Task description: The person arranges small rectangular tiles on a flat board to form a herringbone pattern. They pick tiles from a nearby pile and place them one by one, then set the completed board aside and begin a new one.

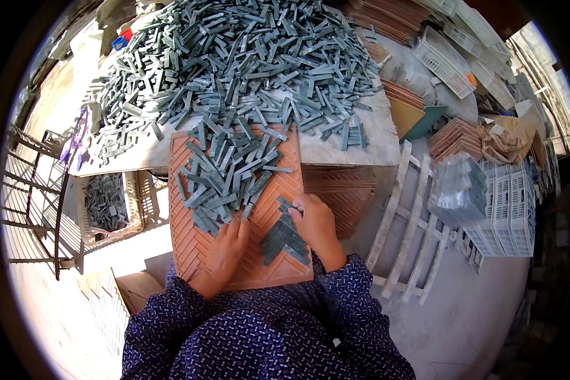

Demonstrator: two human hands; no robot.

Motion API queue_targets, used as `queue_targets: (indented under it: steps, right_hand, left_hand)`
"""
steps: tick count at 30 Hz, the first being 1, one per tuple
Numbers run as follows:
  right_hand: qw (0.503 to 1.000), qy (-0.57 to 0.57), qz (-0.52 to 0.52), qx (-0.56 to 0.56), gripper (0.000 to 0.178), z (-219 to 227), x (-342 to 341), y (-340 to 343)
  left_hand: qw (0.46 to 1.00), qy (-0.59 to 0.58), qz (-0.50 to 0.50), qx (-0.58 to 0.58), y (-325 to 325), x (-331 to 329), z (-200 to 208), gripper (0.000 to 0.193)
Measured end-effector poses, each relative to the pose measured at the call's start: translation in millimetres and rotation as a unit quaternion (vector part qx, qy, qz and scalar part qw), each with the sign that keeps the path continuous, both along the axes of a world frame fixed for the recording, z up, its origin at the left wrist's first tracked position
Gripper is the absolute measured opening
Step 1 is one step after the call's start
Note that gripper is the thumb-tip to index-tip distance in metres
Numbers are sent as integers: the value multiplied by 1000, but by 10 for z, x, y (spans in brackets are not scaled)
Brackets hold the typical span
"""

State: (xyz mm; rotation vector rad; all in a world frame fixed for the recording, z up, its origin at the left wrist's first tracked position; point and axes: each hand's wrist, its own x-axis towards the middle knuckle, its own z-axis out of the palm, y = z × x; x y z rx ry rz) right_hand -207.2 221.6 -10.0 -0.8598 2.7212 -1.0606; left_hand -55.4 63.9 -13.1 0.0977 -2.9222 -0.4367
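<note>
Left hand (230, 248) at lower edge of loose strips (229, 168) on orange tray (185, 248), can't tell its grip, right hand (315, 221) curled over set strips (283, 241) at tray's lower right, can't tell if grasping one, pile (234, 60) beyond

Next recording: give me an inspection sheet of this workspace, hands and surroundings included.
Surface: table with pale cover, mostly under strips.
Job's things: orange grooved tray; loose strips heaped on it, laid strips in a herringbone patch.
Clutter: large strip pile on the table.
Hands: left hand at the loose heap's near edge; right hand at the laid patch, grip unclear.
Cables: nothing seen.
Surroundings: slatted pallet and white crates at right, strip-filled crate at left.
</note>
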Motion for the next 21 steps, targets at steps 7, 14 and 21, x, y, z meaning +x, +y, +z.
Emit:
queue_targets:
  steps: [7,14,21]
  right_hand:
    - [993,-105,41,-33,16,-28,-207,-54]
    - [989,-114,7,-96,17,105,-77,83]
    - [977,-162,-41,-129,14,116,130,312]
  left_hand:
    - [998,43,23,34,66,-23,-98,32]
    - [970,3,102,223,128,-14,-18,30]
    - [969,-4,73,238,200,-64,-60,34]
